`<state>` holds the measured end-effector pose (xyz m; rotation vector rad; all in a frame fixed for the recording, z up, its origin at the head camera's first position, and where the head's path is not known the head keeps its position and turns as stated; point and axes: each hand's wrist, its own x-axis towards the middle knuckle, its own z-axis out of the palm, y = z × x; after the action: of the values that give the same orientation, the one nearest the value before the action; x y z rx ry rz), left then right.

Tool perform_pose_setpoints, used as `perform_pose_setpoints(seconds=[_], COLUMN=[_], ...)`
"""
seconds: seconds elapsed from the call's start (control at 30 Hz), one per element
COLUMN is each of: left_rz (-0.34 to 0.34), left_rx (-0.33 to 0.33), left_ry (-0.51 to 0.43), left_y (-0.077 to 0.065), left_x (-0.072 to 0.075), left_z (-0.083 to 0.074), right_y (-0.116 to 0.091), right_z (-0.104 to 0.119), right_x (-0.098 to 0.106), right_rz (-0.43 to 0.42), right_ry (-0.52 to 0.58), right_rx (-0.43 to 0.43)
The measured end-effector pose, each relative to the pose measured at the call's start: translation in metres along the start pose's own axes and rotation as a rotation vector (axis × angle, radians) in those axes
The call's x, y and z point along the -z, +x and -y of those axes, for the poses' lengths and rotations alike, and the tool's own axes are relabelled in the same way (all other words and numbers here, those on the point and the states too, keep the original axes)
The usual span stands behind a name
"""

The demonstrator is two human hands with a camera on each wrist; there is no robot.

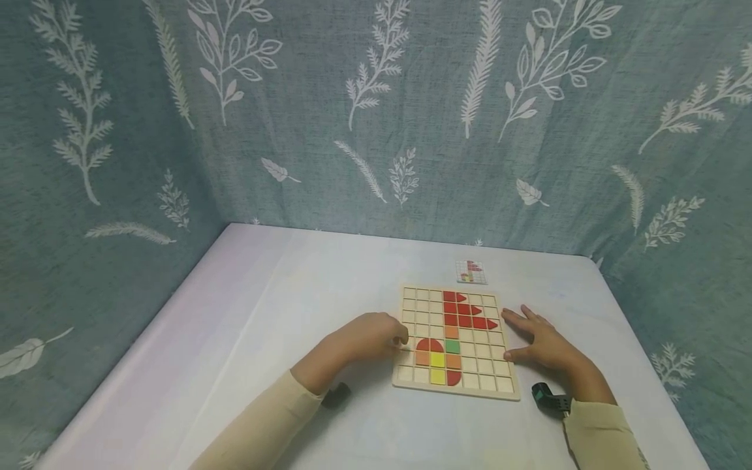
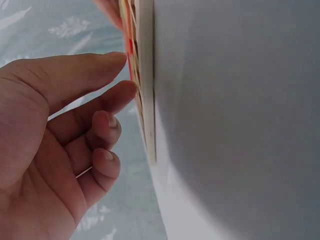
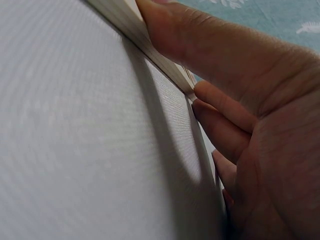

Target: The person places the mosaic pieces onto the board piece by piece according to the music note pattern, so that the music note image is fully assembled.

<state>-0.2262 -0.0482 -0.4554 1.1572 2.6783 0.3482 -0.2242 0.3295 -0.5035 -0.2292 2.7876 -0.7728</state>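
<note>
A square wooden grid board (image 1: 484, 385) lies flat on the table, with coloured tiles in some cells. Red tiles (image 1: 464, 321) form three pointed rows at its upper middle. Below are orange tiles (image 1: 422, 358), a green tile (image 1: 452, 346), yellow tiles (image 1: 437, 360) and rounded red pieces (image 1: 430, 344). My left hand (image 1: 370, 336) is at the board's left edge, thumb and index finger apart, other fingers loosely curled; nothing shows between them. At the right edge, my right hand (image 1: 546, 343) is spread, its thumb (image 3: 175, 35) touching the board's side.
A small card (image 1: 471, 271) printed with a similar coloured grid pattern lies just behind the board. The white table (image 1: 282, 294) meets a leaf-patterned curtain (image 1: 329, 183) at the back and sides. A dark wrist device (image 1: 549, 397) sits by the right wrist.
</note>
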Motion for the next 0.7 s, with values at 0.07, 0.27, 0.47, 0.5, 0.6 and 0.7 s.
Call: perform_pose_setpoints(seconds=[0.07, 0.27, 0.47, 0.5, 0.6, 0.7], left_rz=[-0.003, 0.005, -0.024, -0.029, -0.045, -0.062], left_rx=[0.017, 0.115, 0.165, 0.172, 0.193, 0.198], left_ry=[-0.012, -0.029, -0.055, -0.056, -0.067, -0.078], left_y=[-0.005, -0.021, -0.04, -0.042, -0.05, -0.058], left_x=[0.001, 0.001, 0.005, 0.006, 0.008, 0.009], left_z=[0.003, 0.018, 0.038, 0.04, 0.047, 0.053], right_y=[0.0, 0.001, 0.001, 0.001, -0.001, -0.002], right_z=[-0.001, -0.003, -0.002, -0.002, -0.001, 0.001], right_x=[0.0, -0.002, -0.002, -0.001, 0.0, -0.001], right_rz=[-0.001, 0.001, 0.002, 0.001, -0.003, -0.007], right_ry=[0.001, 0.006, -0.001, -0.002, -0.002, 0.006], right_rx=[0.0, 0.007, 0.011, 0.011, 0.013, 0.014])
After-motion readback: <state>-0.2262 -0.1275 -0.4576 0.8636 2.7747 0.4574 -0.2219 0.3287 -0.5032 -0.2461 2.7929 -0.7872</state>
